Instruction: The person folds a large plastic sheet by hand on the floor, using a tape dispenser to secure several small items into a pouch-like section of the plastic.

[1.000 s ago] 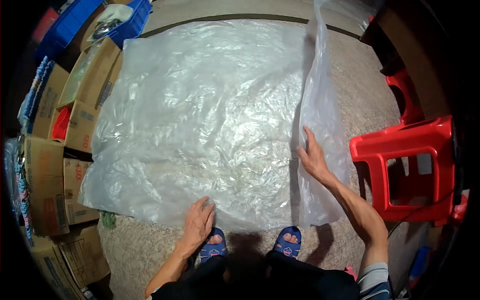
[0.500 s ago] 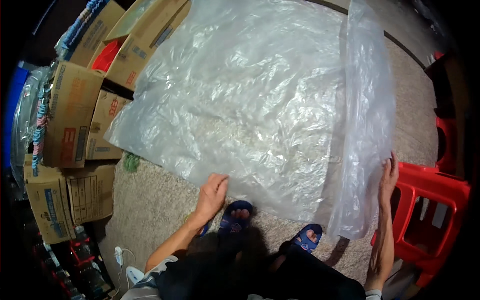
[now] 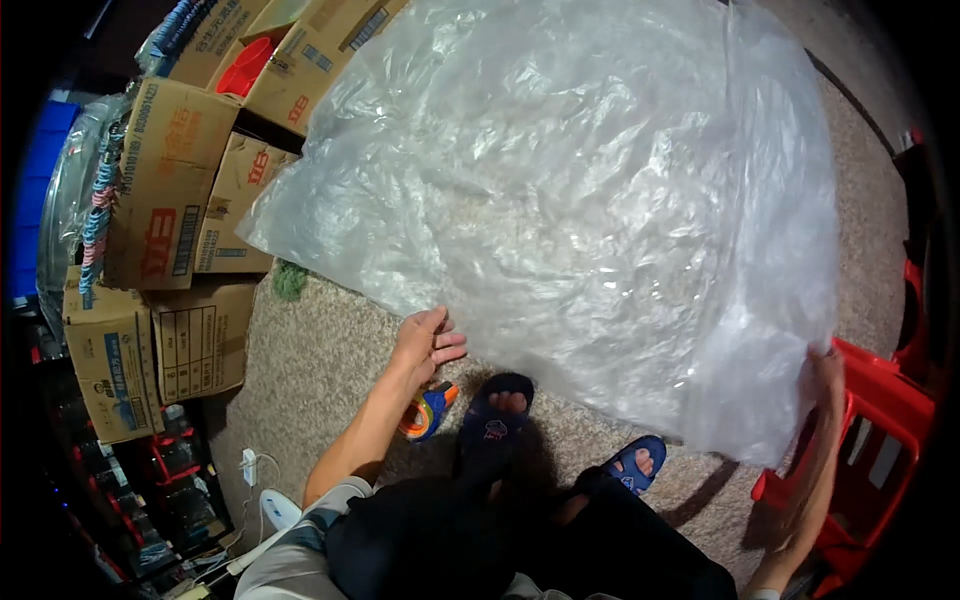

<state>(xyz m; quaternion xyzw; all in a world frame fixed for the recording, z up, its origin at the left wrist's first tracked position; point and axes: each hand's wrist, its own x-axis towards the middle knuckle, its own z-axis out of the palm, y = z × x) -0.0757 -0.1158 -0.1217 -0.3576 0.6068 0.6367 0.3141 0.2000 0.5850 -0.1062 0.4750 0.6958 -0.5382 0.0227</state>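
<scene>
A large clear plastic sheet (image 3: pixel 560 200) lies wrinkled across the carpet in front of me. My left hand (image 3: pixel 428 343) is at its near edge, the upper fingertips touching the plastic and the other fingers spread apart. At the near right corner, my right hand (image 3: pixel 826 368) is closed on the sheet's side edge, its fingers slightly blurred. A long crease runs down the sheet's right part, with a flap lying out to the right of it. A tape roll in a blue and orange dispenser (image 3: pixel 428 411) rests on the carpet below my left hand.
Cardboard boxes (image 3: pixel 165 185) are stacked at the left, one holding a red container (image 3: pixel 244 66). A red plastic stool (image 3: pixel 875 430) stands beside my right forearm. My feet in dark blue sandals (image 3: pixel 500 408) are close to the sheet's near edge. A white cable (image 3: pixel 262 462) lies lower left.
The folded right part of the sheet has opened out to the right, along with my right hand. My left hand has loosened its fingers, and the tape roll has come into fuller view.
</scene>
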